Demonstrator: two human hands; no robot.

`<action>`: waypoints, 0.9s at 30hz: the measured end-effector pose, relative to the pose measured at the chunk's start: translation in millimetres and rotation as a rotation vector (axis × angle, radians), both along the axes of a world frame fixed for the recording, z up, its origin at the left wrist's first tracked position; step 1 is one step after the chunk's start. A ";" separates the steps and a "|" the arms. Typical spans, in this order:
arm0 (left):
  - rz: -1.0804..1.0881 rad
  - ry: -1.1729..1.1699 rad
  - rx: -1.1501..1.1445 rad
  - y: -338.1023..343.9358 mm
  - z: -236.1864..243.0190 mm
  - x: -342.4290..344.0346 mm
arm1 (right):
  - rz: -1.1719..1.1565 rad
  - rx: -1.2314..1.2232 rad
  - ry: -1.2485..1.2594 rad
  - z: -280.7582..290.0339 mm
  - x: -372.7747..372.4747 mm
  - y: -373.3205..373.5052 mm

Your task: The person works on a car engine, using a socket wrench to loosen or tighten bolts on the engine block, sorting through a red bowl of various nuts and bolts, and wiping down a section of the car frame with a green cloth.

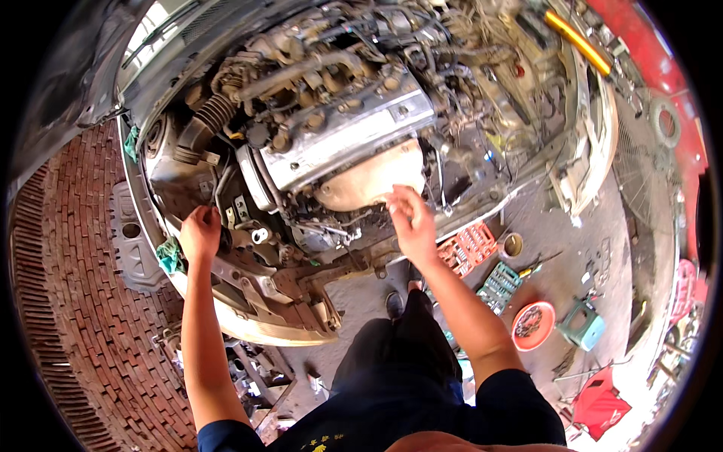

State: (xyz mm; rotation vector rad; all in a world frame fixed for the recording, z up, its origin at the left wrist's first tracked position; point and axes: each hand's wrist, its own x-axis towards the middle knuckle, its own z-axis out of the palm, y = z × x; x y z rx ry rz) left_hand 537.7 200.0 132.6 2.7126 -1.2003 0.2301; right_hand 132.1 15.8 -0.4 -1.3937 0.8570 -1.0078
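Observation:
The engine (354, 135) of a car with its hood raised lies in front of me, its silver valve cover on top. Below that cover a tan heat shield (373, 177) spans the near side. My right hand (413, 224) is over the shield's right end, thumb and fingers bent toward each other; anything between the tips is too small to make out. On the left, my left hand (200, 235) is curled at the inner edge of the fender, beside metal brackets (241, 209). What its fingers grip is hidden. A white round opening (260, 236) shows to its right.
Green rags (169, 256) hang on the left fender. On the floor at right are an orange socket case (468, 247), a green tool case (499, 286), an orange bowl of small parts (532, 325) and a green container (582, 324). A yellow tube (578, 41) lies at upper right.

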 end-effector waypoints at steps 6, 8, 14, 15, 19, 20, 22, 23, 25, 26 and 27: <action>0.024 0.058 0.019 -4.7 13.9 -0.5 | 0.020 -0.563 0.307 122.6 81.8 -179.7; 0.021 0.067 0.019 -8.0 13.7 0.8 | 0.139 -0.638 0.478 144.7 110.3 -237.1; -0.006 0.076 -0.074 -14.5 13.3 1.5 | 0.575 -0.406 0.669 124.3 165.6 -356.5; -0.016 0.082 -0.086 -16.7 13.3 1.9 | 0.612 -0.255 0.707 120.7 170.7 -366.5; -0.002 0.106 -0.083 -13.5 16.1 2.8 | 0.789 -0.217 0.811 124.7 185.8 -363.7; -0.002 0.108 -0.088 -13.2 15.4 3.5 | 0.821 -0.155 0.785 126.4 186.1 -362.1; -0.007 0.114 -0.084 -16.0 16.9 2.5 | 0.851 -0.084 0.762 136.4 184.1 -362.0; -0.010 0.118 -0.084 -16.3 17.2 2.9 | 0.874 -0.146 0.819 142.0 184.5 -362.7; -0.014 0.112 -0.066 -18.3 18.3 2.9 | 0.896 -0.205 0.878 140.7 183.2 -362.5; -0.015 0.116 -0.064 -19.9 18.9 3.7 | 0.860 -0.283 0.895 136.6 182.0 -362.6; -0.026 0.123 -0.058 -21.3 19.2 4.9 | 0.822 -0.361 0.911 133.2 180.8 -363.7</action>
